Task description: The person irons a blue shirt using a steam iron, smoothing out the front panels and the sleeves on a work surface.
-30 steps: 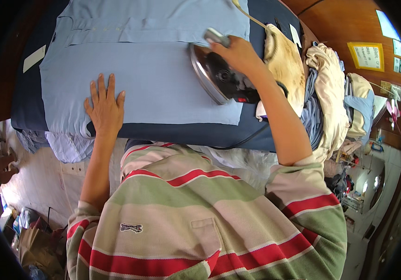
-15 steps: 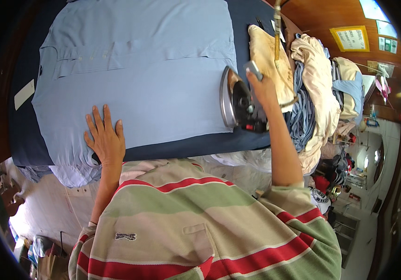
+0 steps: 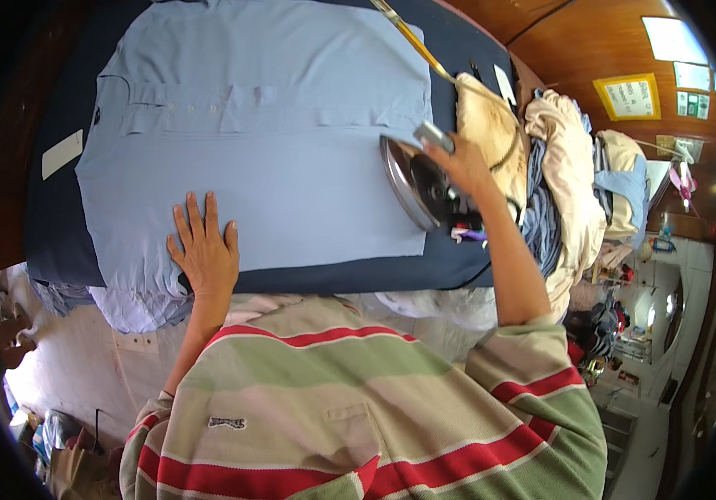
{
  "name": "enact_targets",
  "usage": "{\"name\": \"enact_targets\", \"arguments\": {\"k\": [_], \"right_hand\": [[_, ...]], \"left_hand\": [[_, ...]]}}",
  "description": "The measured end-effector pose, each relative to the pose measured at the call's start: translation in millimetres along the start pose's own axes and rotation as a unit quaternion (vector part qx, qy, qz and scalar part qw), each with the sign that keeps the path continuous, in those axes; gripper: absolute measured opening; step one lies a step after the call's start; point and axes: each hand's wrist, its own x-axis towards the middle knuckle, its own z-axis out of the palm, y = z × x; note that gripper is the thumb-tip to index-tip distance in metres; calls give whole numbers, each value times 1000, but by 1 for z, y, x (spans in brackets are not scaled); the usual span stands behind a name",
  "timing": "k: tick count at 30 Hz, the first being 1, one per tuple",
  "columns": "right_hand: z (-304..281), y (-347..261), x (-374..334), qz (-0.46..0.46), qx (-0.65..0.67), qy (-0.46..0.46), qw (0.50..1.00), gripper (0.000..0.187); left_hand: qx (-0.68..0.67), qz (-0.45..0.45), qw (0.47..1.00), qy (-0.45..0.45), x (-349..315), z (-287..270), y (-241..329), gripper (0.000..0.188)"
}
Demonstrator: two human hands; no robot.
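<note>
A light blue shirt [image 3: 291, 183] lies spread over a dark blue padded table [image 3: 50, 217], its buttoned placket running across the upper middle. My left hand [image 3: 210, 250] rests flat on the shirt's near left part, fingers spread. My right hand [image 3: 462, 167] is wrapped round the handle of a clothes iron [image 3: 425, 187] at the shirt's right edge. The iron's soleplate is tilted, with its shiny side facing the shirt; whether it touches the cloth I cannot tell. A cord in a yellowish sleeve [image 3: 412, 37] hangs above the far right of the shirt.
Right of the iron lies a scorched tan cloth pad [image 3: 479, 104]. Beyond it stand piled garments, cream [image 3: 575, 200] and striped blue [image 3: 541, 196]. A white card [image 3: 62, 155] lies on the table at left. White cloth [image 3: 450, 308] hangs below the near edge.
The iron has shifted slightly left and turned, its tip now pointing further left. The cord has swung left. In the picture, the shirt and my left hand sit a little further right.
</note>
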Motion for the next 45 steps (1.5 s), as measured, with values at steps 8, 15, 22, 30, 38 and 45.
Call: {"name": "enact_targets", "arguments": {"k": [8,15,22,30,38,45], "right_hand": [[-1,-23,24,-86,-32,-69,993,58],[30,-94,40,-179,-25,-133,974,50],[57,-156,33,-287,-74,-212,932,50],[122,-273,41,-276,-52,-135,950,50],[163,-356,49,-293,-12,-142,946,47],[175,-373,51,-275,20,-148,950,38]], "left_hand": [[-2,2,1000,8,2,1,-1,57],[-57,52,989,124,117,-2,-65,28],[-19,69,989,130,156,-9,-93,49],[-204,65,962,167,160,-3,-101,51],[-589,-31,754,290,165,16,-127,41],[-495,-83,806,314,168,27,-142,23]]}}
